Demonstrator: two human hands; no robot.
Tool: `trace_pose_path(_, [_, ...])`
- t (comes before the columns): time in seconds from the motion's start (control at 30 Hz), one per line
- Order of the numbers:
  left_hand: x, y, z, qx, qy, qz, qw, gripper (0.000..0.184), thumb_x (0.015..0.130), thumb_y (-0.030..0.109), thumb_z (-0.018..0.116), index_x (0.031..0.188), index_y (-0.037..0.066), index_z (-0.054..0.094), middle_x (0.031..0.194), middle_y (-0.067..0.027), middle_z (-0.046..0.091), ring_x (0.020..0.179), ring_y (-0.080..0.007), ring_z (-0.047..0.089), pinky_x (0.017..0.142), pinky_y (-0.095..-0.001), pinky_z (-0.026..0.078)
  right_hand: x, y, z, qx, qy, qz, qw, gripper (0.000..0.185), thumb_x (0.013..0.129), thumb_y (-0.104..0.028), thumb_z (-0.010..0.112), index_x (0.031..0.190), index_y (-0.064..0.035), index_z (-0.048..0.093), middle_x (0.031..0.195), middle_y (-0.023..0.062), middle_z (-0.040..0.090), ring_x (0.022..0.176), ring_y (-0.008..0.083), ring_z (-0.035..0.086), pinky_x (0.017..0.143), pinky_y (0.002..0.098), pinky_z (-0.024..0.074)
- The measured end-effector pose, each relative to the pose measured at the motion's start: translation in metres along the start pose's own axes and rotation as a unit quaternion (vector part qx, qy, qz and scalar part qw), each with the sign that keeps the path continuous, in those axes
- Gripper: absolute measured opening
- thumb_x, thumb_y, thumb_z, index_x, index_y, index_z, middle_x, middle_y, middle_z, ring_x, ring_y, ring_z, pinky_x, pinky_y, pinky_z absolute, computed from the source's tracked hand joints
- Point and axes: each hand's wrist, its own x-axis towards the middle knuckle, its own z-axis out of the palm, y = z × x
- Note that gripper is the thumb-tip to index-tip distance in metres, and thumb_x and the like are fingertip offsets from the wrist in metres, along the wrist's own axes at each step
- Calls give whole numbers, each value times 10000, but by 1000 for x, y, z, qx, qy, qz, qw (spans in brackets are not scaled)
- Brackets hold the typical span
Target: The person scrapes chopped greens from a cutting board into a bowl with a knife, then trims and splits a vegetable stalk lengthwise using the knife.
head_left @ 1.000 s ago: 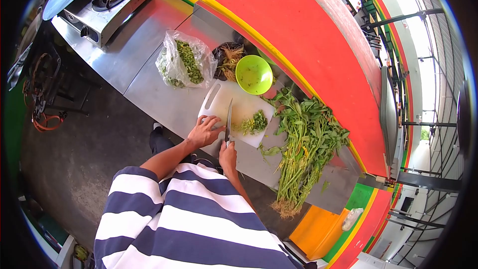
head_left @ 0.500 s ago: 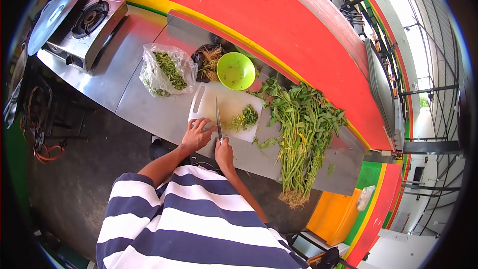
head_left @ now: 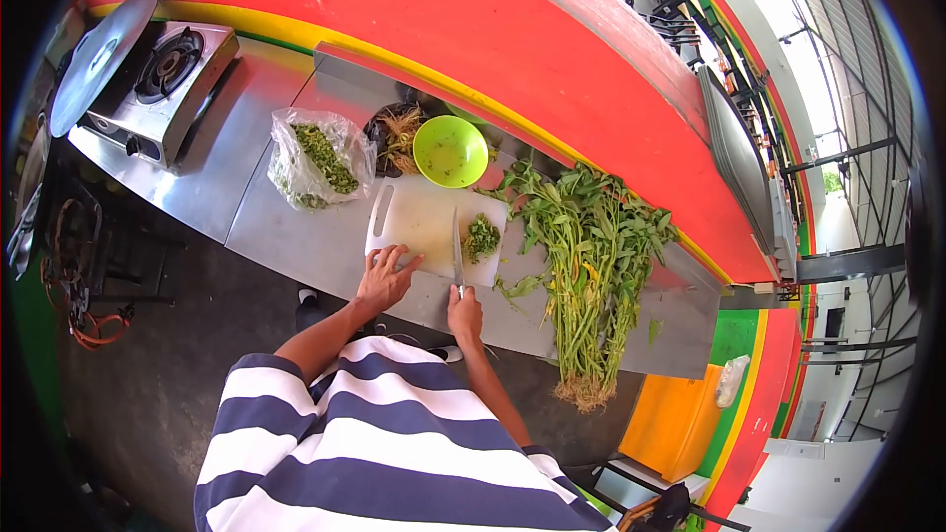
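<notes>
My right hand (head_left: 465, 313) is wrapped round the handle of a knife (head_left: 457, 246). The blade points away from me over the white cutting board (head_left: 419, 202), along the left side of a small pile of chopped green leaves (head_left: 481, 238). At the board's near left edge rests my left hand (head_left: 386, 278), its fingers spread and nothing in them. A large bunch of leafy stems with roots (head_left: 591, 276) lies to the right of the board. Behind the board stands a lime-green bowl (head_left: 450, 153) with bits of green inside.
Left of the board sits a clear plastic bag (head_left: 320, 160) of chopped greens, beside a dark bag with root trimmings (head_left: 396, 138). A gas stove (head_left: 168, 79) with a large round lid (head_left: 103, 64) stands at the counter's far left. A red wall (head_left: 394, 10) borders the steel counter (head_left: 276, 227).
The knife in my right hand has moved right, against the chopped leaves, which now sit in a tighter pile. My left hand stays by the board's near edge, and the view has shifted slightly.
</notes>
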Motion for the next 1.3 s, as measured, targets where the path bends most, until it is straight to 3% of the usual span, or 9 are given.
trace_pose_path(0.23, [17, 13, 3, -39, 4, 0, 999, 506, 935, 290, 579, 1421, 169, 501, 1460, -144, 397, 1367, -309, 367, 1143, -515, 243, 2, 9, -29, 117, 14, -11, 993, 494, 1002, -478, 463, 1124, -13, 579, 960, 288, 683, 925, 497, 642, 808, 551, 493])
trace_pose_path(0.37, [35, 25, 23, -79, 14, -39, 996, 632, 975, 336, 531, 1507, 56, 338, 1601, -208, 202, 1480, -374, 197, 1207, -504, 143, -13, 8, -36, 164, 19, -11, 986, 499, 1015, -468, 440, 1140, -3, 573, 971, 283, 678, 937, 506, 630, 821, 543, 487])
trace_pose_path(0.53, [64, 42, 48, -116, 11, -66, 991, 682, 1006, 333, 479, 1549, 11, 221, 1630, -209, 136, 1519, -358, 110, 1215, -505, 122, -3, 33, -9, 257, 41, -46, 964, 451, 1031, -456, 443, 1085, -25, 563, 715, 144, 612, 546, 265, 604, 525, 404, 483])
trace_pose_path(0.57, [71, 40, 52, -205, 15, -58, 977, 669, 1003, 306, 482, 1545, 5, 232, 1623, -209, 167, 1513, -354, 141, 1213, -504, 134, -3, 34, -10, 263, 47, -42, 963, 451, 1031, -456, 443, 1085, -25, 563, 715, 144, 612, 546, 265, 604, 525, 404, 483])
trace_pose_path(0.63, [79, 40, 52, -289, 14, -41, 956, 656, 999, 279, 486, 1541, -1, 243, 1615, -209, 197, 1507, -350, 173, 1210, -503, 147, -7, 31, -17, 351, -42, 30, 935, 407, 1040, -457, 435, 1041, -66, 551, 629, 43, 498, 420, 122, 445, 379, 301, 359])
trace_pose_path(0.7, [84, 52, 30, -343, 18, 33, 939, 644, 996, 249, 487, 1541, 3, 247, 1610, -198, 228, 1499, -359, 199, 1210, -490, 155, -16, 21, -32, 410, -77, 57, 907, 407, 1041, -467, 425, 1036, -77, 543, 623, 22, 469, 406, 106, 401, 365, 278, 324])
trace_pose_path(0.9, [68, 83, -16, -192, -112, 279, 934, 662, 997, 312, 478, 1552, 34, 247, 1601, -172, 270, 1504, -322, 203, 1212, -483, 171, -33, 11, -56, 595, -193, 113, 772, 440, 1038, -527, 386, 972, -108, 505, 632, -18, 426, 397, 67, 308, 366, 239, 267])
trace_pose_path(1.07, [55, 83, -8, -117, -181, 289, 933, 670, 1022, 423, 388, 1568, 75, 215, 1620, -112, 253, 1508, -237, 213, 1225, -459, 104, -41, 13, -66, 622, -222, 157, 734, 479, 1034, -565, 348, 918, -119, 480, 623, -21, 417, 393, 64, 293, 371, 235, 257])
trace_pose_path(1.3, [75, 75, -11, -76, -198, 310, 927, 711, 1006, 420, 423, 1580, 86, 169, 1646, -86, 180, 1523, -235, 152, 1224, -495, 86, -55, 21, -84, 652, -258, 124, 702, 556, 1032, -584, 335, 1040, -65, 534, 563, -24, 376, 376, 68, 278, 360, 248, 236])
